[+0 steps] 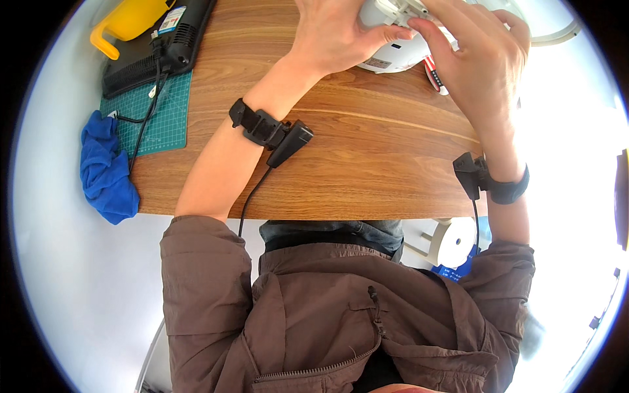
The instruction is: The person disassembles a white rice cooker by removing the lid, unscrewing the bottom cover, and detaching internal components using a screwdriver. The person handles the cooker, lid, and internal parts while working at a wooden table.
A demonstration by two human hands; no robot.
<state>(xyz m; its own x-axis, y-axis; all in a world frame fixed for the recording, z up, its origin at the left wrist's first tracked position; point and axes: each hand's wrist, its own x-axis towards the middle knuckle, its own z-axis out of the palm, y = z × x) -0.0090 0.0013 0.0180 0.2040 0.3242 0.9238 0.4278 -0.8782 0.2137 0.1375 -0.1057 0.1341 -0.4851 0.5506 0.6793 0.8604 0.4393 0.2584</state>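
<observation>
At the far edge of the view a white rounded appliance (398, 55) stands on the wooden table; its upper part is cut off, so its exact kind does not show. My left hand (333, 36) grips its left side, the thumb lying across the near face and the other fingers partly out of view. From the right, my right hand (481, 56) has its thumb and bent fingers on a pale fitting (401, 9) at the appliance's top. Below this hand, close to the appliance, lies a small red, white and dark-blue object (434, 75).
On the left a yellow object with a curved handle (134, 23) rests on a black device (177, 49) with a cable. A green cutting mat (171, 131) and blue cloth (105, 167) lie nearer. A pale curved rim (557, 36) is far right. A white round-topped object (453, 242) stands below the table edge.
</observation>
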